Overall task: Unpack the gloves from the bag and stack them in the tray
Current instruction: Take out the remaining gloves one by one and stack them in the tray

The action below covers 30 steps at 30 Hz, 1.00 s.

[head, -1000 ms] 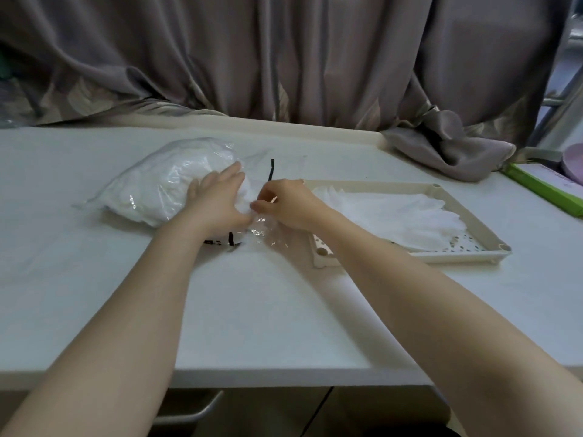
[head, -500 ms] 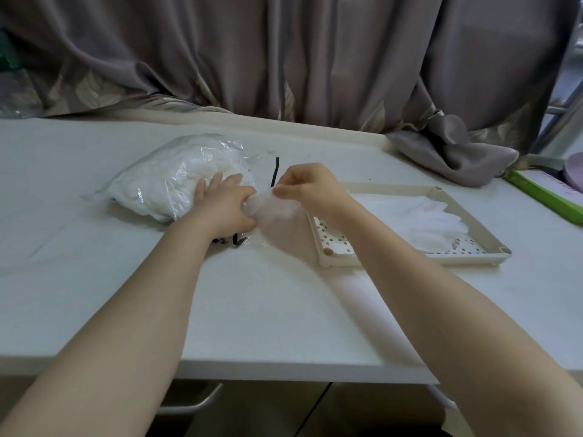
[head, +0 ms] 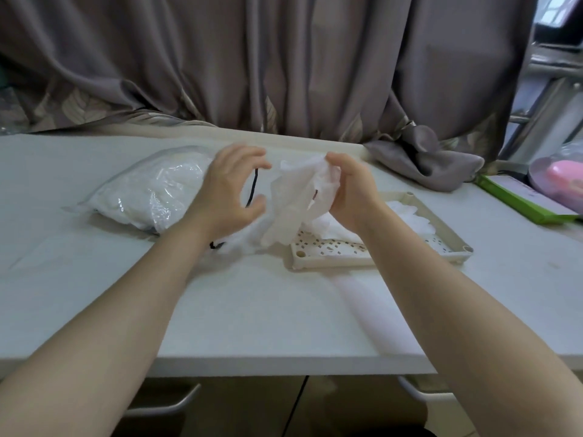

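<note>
Gripping a crumpled white glove (head: pixel 296 197), the right hand (head: pixel 350 190) has its fingers (head: pixel 334 160) curled round the upper part, holding it raised above the tabletop (head: pixel 252 310); glove hangs down toward the near-left corner of the tray (head: pixel 454 234). Left hand (head: pixel 230 187) is just beside the glove on its left, fingers spread and loosely bent, thumb apart, holding nothing; cannot tell if a fingertip touches the glove, motion blur there. Clear plastic bag (head: pixel 148 190) packed with white gloves lies on the tabletop left of the left hand, its open end toward the hands, a black cord (head: pixel 252 190) showing between the hand's thumb and fingers. Beige perforated tray sits on the tabletop right of centre, under the right wrist, with white gloves in tray (head: pixel 407 216) lying flat, partly hidden by the forearm. Grey curtain (head: pixel 284 58) hangs behind the tabletop, a bunched fold of it resting on the far right. Green flat box (head: pixel 517 197) and a pink object (head: pixel 564 175) at the right edge.
</note>
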### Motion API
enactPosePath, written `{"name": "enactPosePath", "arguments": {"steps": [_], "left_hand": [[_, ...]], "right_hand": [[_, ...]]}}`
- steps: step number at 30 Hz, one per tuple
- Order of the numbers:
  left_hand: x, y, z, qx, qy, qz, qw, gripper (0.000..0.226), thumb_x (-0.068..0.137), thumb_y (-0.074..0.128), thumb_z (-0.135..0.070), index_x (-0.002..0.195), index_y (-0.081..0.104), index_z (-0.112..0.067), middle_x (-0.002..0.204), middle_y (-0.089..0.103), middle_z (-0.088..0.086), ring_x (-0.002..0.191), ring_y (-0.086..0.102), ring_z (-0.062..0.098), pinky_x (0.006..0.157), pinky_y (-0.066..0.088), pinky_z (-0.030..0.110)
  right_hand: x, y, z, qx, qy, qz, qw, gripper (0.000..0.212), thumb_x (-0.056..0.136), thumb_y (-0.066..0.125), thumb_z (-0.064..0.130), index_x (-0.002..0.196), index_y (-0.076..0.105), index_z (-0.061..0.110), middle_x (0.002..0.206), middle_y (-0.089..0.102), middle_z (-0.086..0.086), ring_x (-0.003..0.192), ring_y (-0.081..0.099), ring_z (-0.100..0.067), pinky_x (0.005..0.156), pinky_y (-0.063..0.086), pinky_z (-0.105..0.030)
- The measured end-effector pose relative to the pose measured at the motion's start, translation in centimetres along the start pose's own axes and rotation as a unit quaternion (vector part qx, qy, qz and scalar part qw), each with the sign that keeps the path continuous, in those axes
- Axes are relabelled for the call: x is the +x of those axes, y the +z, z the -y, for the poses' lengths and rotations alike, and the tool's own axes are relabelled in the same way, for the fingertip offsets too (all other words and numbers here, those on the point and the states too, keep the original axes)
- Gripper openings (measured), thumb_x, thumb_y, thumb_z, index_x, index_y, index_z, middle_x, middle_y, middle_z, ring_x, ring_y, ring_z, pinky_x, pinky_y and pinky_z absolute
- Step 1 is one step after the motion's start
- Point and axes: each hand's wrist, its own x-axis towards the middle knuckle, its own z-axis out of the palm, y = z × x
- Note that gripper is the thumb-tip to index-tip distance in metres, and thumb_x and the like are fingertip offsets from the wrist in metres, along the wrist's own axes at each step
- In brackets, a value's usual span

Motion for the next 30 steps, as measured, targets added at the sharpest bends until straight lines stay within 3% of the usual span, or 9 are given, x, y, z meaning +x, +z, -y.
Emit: {"name": "enactPosePath", "arguments": {"steps": [3,7,9,12,17,20,22,26,30], "left_hand": [[0.9,0.6,-4.6,-0.102,0.002,0.040,0.994,0.062,0.074,0.060,-0.038,0.128,0.049,-0.011,0.123,0.050,-0.006,0.112,0.043,0.004,0.098,0.030,0.010],[2.5,1.9,-6.4,-0.109,-0.014,-0.011,0.994,0.030,0.081,0.066,-0.016,0.110,0.062,-0.011,0.098,0.063,-0.003,0.085,0.055,0.008,0.077,0.044,0.015],[3.1,1.9,-6.8,-0.158,-0.079,-0.012,0.984,0.019,0.082,0.068,-0.016,0.100,0.064,-0.014,0.085,0.063,-0.006,0.076,0.057,0.008,0.071,0.046,0.015],[3.7,1.9,-7.7,-0.288,-0.153,0.057,0.944,0.009,0.081,0.071,-0.014,0.084,0.063,-0.018,0.074,0.061,-0.008,0.066,0.056,0.000,0.065,0.047,0.013],[3.9,2.2,-8.2,-0.372,-0.194,0.170,0.892,0.019,0.089,0.058,-0.021,0.074,0.058,-0.011,0.062,0.057,-0.008,0.057,0.051,0.005,0.060,0.043,0.015],[4.0,2.3,-8.1,-0.443,-0.234,0.162,0.850,0.030,0.089,0.050,-0.034,0.079,0.059,-0.007,0.073,0.058,0.002,0.065,0.054,0.010,0.068,0.046,0.022],[4.3,2.4,-8.4,-0.479,-0.248,0.148,0.829,0.034,0.096,0.043,-0.031,0.080,0.061,-0.008,0.074,0.063,0.003,0.066,0.059,0.013,0.067,0.048,0.024],[5.1,2.7,-9.3,-0.529,-0.294,0.118,0.787,0.046,0.099,0.039,-0.031,0.066,0.065,-0.013,0.062,0.063,-0.002,0.059,0.062,0.011,0.059,0.049,0.021],[6.0,3.3,-9.6,-0.531,-0.323,0.158,0.768,0.041,0.090,0.046,-0.044,0.084,0.064,-0.007,0.080,0.067,0.006,0.072,0.066,0.018,0.067,0.054,0.026]], "right_hand": [[-0.5,-0.8,0.6,-0.048,0.009,0.029,0.998,0.040,0.084,0.052,0.027,0.106,0.059,-0.005,0.099,0.061,-0.017,0.093,0.060,-0.029,0.086,0.047,-0.038],[-1.3,-1.6,1.5,-0.062,-0.001,0.101,0.993,0.032,0.088,0.051,0.023,0.099,0.058,-0.006,0.098,0.066,-0.019,0.097,0.066,-0.028,0.086,0.053,-0.035],[-1.7,-2.0,1.8,-0.088,-0.025,0.108,0.990,0.024,0.093,0.051,0.021,0.093,0.055,-0.003,0.080,0.065,-0.013,0.071,0.066,-0.018,0.066,0.055,-0.025],[-2.1,-3.3,2.5,-0.136,-0.036,0.100,0.985,0.026,0.096,0.050,0.020,0.073,0.057,0.010,0.051,0.053,0.005,0.041,0.044,-0.004,0.040,0.032,-0.014],[-2.9,-6.1,4.1,-0.156,0.037,0.117,0.980,0.039,0.086,0.061,0.032,0.049,0.066,0.020,0.044,0.050,0.009,0.042,0.042,-0.005,0.046,0.032,-0.018],[-3.2,-8.1,4.6,-0.188,0.093,0.154,0.966,0.040,0.051,0.085,0.048,0.060,0.061,0.018,0.045,0.046,0.007,0.038,0.035,-0.005,0.041,0.026,-0.017],[-3.2,-9.1,4.6,-0.179,0.111,0.182,0.961,0.044,0.049,0.088,0.039,0.061,0.054,0.014,0.042,0.039,0.007,0.033,0.031,-0.003,0.036,0.025,-0.011],[-3.0,-10.4,4.9,-0.133,0.088,0.220,0.962,0.045,0.048,0.089,0.030,0.074,0.056,0.011,0.063,0.047,-0.005,0.053,0.051,-0.010,0.055,0.043,-0.018],[-3.4,-12.3,5.6,-0.079,0.066,0.259,0.960,0.042,0.048,0.088,0.033,0.084,0.074,0.015,0.078,0.069,0.001,0.071,0.066,-0.012,0.067,0.054,-0.024]]}}
